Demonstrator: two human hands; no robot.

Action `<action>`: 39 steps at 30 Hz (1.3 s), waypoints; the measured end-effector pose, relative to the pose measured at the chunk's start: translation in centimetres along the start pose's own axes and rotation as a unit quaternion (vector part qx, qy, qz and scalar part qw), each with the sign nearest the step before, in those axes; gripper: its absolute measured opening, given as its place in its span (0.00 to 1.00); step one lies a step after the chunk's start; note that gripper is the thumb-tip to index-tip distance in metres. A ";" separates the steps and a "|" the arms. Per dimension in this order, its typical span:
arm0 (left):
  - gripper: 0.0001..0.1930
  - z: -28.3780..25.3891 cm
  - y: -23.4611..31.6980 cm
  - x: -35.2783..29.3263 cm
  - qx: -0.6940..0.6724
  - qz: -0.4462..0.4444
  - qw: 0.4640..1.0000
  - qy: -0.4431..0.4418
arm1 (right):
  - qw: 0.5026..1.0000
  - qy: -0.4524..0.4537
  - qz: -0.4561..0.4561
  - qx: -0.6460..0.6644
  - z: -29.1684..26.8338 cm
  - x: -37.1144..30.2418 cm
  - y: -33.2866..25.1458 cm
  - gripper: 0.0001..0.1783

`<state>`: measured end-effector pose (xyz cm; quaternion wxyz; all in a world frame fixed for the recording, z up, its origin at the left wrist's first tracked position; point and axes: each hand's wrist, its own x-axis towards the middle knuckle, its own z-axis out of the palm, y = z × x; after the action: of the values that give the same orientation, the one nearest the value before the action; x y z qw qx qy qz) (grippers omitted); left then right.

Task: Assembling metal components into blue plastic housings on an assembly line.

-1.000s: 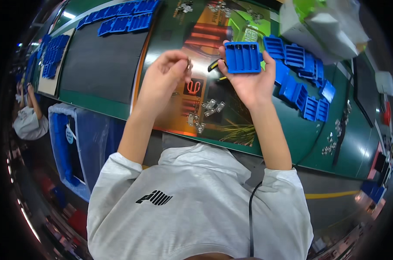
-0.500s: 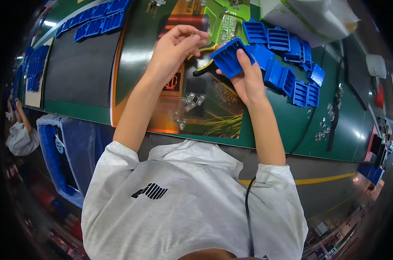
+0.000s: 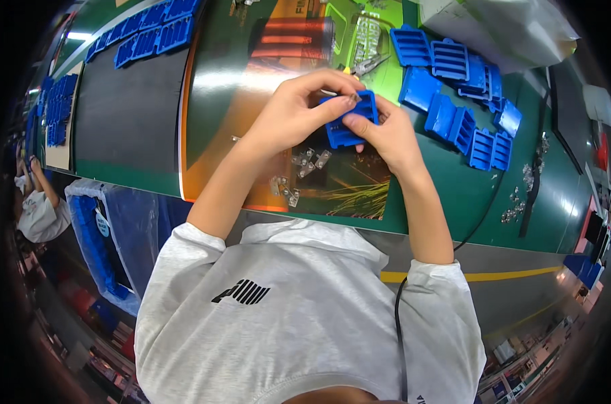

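A blue slotted plastic case (image 3: 344,133) is held over the table by my right hand (image 3: 391,138), thumb on its near face and fingers behind it. My left hand (image 3: 297,111) is closed in a pinch at the case's upper part. Between its thumb and forefinger shows a bit of a small metal clip (image 3: 354,99), mostly covered by the fingertips. Just below my left hand, several loose metal clips (image 3: 307,162) lie on the printed mat (image 3: 238,172). Beyond the hands, pliers (image 3: 367,66) with yellow handles lie partly hidden.
Several more blue cases (image 3: 449,62) lie at the right, beside a white bag (image 3: 500,34). Rows of blue cases (image 3: 146,42) line the far left, by a dark mat (image 3: 131,101). Small metal parts (image 3: 521,192) and a black cable (image 3: 484,212) are at right. A lined blue bin (image 3: 110,236) stands below the table's left edge.
My left hand has moved right and nearer, bringing the metal clip to the case. My right hand has drawn the case slightly down and left. The view has shifted a little.
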<state>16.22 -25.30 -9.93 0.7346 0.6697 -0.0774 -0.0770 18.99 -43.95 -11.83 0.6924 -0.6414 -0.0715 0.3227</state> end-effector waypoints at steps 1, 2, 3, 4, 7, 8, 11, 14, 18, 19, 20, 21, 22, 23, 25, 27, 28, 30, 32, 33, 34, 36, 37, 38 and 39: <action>0.06 0.3 -0.4 0.0 0.033 0.022 0.999 0.031 | 1.000 0.014 -0.006 -0.005 0.1 0.0 -0.5 0.24; 0.06 0.4 -1.0 0.1 0.067 0.044 0.995 0.061 | 0.999 0.029 -0.012 -0.010 0.1 -0.1 -1.1 0.25; 0.09 0.6 -1.6 -0.1 0.022 0.033 0.996 0.083 | 0.999 0.044 -0.015 0.000 0.0 -0.3 -1.3 0.28; 0.09 0.7 -2.0 0.0 0.022 0.032 0.996 0.078 | 0.999 0.049 -0.014 0.002 0.0 -0.2 -1.2 0.28; 0.09 1.3 -2.4 0.2 0.011 -0.001 0.997 0.078 | 0.998 0.054 -0.034 -0.016 -0.2 0.1 -0.3 0.31; 0.09 1.8 -2.1 0.2 -0.016 -0.004 0.991 0.131 | 0.993 0.075 -0.082 0.036 -0.3 0.5 0.6 0.33; 0.10 2.9 -1.6 0.4 -0.060 -0.036 0.973 0.222 | 0.981 0.063 -0.110 0.145 0.0 0.1 0.6 0.35; 0.10 4.1 -1.7 0.0 -0.113 0.000 0.965 0.238 | 0.975 0.052 -0.112 0.187 1.4 -0.4 1.2 0.26; 0.07 4.1 -2.2 -0.2 -0.011 0.079 0.973 0.216 | 0.958 0.046 -0.086 0.271 1.3 -0.5 0.5 0.20; 0.06 3.3 -2.1 0.0 0.058 0.101 0.966 0.232 | 0.960 0.048 -0.088 0.262 1.8 -0.3 -0.5 0.19; 0.07 2.2 -2.8 0.2 0.081 0.113 0.961 0.240 | 0.961 0.046 -0.085 0.259 1.6 -0.2 -0.5 0.19; 0.07 1.6 -2.5 0.1 0.069 0.083 0.965 0.238 | 0.970 0.022 -0.050 0.238 1.1 -0.2 -0.6 0.18; 0.07 1.2 -2.1 -0.1 0.060 0.054 0.969 0.235 | 0.976 -0.003 -0.017 0.219 0.9 -0.2 -0.6 0.17; 0.07 1.1 -2.2 0.1 0.081 0.068 0.967 0.232 | 0.974 -0.015 -0.003 0.227 0.8 -0.1 -0.1 0.18; 0.07 1.4 -1.5 0.1 0.039 0.067 0.972 0.222 | 0.976 -0.057 0.033 0.205 1.1 -0.4 -0.6 0.20; 0.06 1.3 -1.3 0.0 0.042 0.062 0.968 0.238 | 0.981 -0.056 0.043 0.178 1.4 -0.6 -0.4 0.22; 0.06 1.0 -1.6 0.1 0.101 0.096 0.964 0.227 | 0.984 -0.050 0.058 0.162 1.3 -0.7 -0.3 0.22; 0.06 0.9 -1.8 0.1 0.195 0.127 0.948 0.216 | 0.986 -0.050 0.079 0.140 1.3 -0.8 -0.3 0.21; 0.06 0.8 -2.0 0.0 0.242 0.144 0.940 0.194 | 0.985 -0.046 0.082 0.146 1.5 -0.8 -0.1 0.20; 0.06 0.8 -2.1 0.0 0.286 0.162 0.928 0.173 | 0.984 -0.043 0.085 0.150 1.6 -0.7 0.0 0.20; 0.06 0.7 -2.3 0.0 0.311 0.181 0.918 0.165 | 0.984 -0.043 0.085 0.150 1.6 -0.7 -0.1 0.20; 0.06 0.7 -2.4 0.0 0.319 0.180 0.917 0.161 | 0.984 -0.056 0.088 0.146 1.6 -0.7 -0.2 0.19; 0.06 0.8 -2.4 0.1 0.326 0.179 0.915 0.156 | 0.984 -0.055 0.088 0.145 1.6 -0.8 -0.2 0.19; 0.06 0.8 -2.4 0.1 0.326 0.180 0.915 0.156 | 0.985 -0.055 0.086 0.142 1.7 -0.8 -0.1 0.19; 0.06 0.9 -2.5 0.1 0.324 0.181 0.916 0.155 | 0.985 -0.055 0.085 0.139 1.7 -0.9 -0.1 0.19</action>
<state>16.14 -26.44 -12.33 0.4817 0.8489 -0.1035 0.1912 17.45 -42.95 -11.13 0.7398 -0.5243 -0.0091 0.4216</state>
